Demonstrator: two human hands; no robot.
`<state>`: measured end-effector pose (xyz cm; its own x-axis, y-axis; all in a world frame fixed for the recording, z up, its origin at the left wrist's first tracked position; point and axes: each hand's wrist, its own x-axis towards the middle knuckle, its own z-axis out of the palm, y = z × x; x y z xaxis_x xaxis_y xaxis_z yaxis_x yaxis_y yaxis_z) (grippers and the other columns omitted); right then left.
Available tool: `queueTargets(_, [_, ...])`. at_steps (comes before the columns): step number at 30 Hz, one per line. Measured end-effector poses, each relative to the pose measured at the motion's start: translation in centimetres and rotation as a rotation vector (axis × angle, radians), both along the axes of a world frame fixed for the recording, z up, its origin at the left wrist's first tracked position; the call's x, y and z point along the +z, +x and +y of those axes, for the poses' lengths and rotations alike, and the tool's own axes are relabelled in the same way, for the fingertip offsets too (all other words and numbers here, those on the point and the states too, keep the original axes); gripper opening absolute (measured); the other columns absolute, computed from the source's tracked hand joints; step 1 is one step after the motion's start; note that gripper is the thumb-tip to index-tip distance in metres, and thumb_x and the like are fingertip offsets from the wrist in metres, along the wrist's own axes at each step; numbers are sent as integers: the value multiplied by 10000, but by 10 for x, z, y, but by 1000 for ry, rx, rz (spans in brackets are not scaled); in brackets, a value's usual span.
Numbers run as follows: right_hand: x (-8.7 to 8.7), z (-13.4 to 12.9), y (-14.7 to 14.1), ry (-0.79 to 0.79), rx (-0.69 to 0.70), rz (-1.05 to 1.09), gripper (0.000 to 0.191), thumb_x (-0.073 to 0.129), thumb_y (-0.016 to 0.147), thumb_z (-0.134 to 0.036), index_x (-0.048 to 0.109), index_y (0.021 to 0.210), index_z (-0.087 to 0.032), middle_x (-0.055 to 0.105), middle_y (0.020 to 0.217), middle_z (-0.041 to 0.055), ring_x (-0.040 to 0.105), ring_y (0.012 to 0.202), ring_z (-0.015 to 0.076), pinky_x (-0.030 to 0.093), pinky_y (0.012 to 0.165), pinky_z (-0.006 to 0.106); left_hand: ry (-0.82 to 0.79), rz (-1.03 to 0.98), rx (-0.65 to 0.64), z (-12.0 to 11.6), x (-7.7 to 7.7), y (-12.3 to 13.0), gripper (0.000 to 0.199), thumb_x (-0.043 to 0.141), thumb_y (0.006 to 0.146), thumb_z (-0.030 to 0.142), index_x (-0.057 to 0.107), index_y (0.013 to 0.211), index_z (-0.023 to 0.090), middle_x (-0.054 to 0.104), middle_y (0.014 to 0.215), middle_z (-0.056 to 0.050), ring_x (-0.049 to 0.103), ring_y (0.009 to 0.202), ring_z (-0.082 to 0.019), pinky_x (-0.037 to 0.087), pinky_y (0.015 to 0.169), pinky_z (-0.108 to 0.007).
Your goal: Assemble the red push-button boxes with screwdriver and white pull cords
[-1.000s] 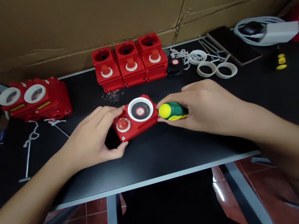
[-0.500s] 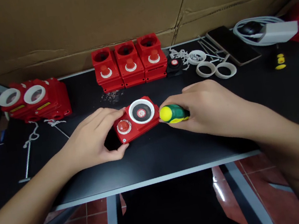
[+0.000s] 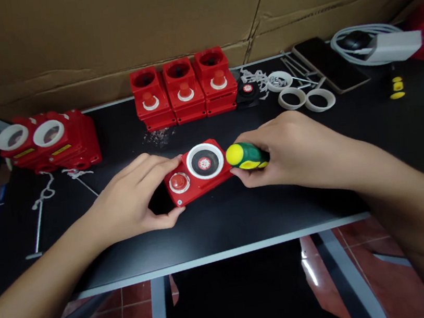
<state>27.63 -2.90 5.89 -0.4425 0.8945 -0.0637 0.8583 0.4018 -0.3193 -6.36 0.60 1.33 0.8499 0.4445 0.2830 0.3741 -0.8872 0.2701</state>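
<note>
The red alarm housing [image 3: 197, 172], seemingly a light, rigid plastic shell best gripped by its side edges, was pinched at nine o'clock by the left hand [image 3: 133, 199], while the screwdriver [image 3: 246, 156] was clasped at three o'clock by the right hand [image 3: 293, 150].

- Black table [image 3: 244, 217] with a pale front edge.
- Brown cardboard wall [image 3: 99, 32] behind (creased, seamed).
- Glossy red floor tiles [image 3: 375, 283] below, catching light.

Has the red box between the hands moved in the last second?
Yes. The red box has slid slightly to the right, judged against the row of three red boxes behind it, which kept its place. Left hand and right hand hold it.
</note>
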Motion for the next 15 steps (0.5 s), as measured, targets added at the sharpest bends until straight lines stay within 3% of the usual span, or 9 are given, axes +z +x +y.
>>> queueTargets(4, [-6, -2, 1, 54, 11, 63, 69, 859, 891, -263, 806, 930, -243, 692, 680, -8, 636, 621, 200, 377, 656, 348, 28, 7, -11, 0, -1, -1, 624, 801, 1135, 384, 601, 1680, 155, 824, 1466, -208, 822, 1262, -361, 686, 1081, -471])
queueTargets(9, [-1, -1, 20, 157, -23, 309, 62, 867, 927, -280, 815, 941, -249, 696, 670, -22, 596, 576, 170, 433, 670, 366, -1, 28, 0, -2, 0, 0, 624, 794, 1133, 429, 613, 1654, 138, 824, 1396, -192, 810, 1216, -355, 680, 1059, -462])
queueTargets(12, [7, 18, 41, 254, -237, 351, 236, 916, 932, -344, 719, 828, -267, 670, 673, -24, 577, 630, 170, 420, 693, 381, -63, 60, 52, -3, 1, -1, 690, 812, 1118, 545, 628, 1639, 132, 817, 1360, -178, 813, 1193, -361, 677, 1068, -463])
queueTargets(15, [9, 48, 63, 335, -550, 158, 494, 892, 964, -253, 484, 689, -296, 522, 639, -35, 445, 671, 165, 412, 804, 408, -128, 83, 123, -1, -2, -6, 929, 837, 1083, 755, 584, 1731, 137, 805, 1382, -181, 817, 1196, -382, 677, 1112, -492])
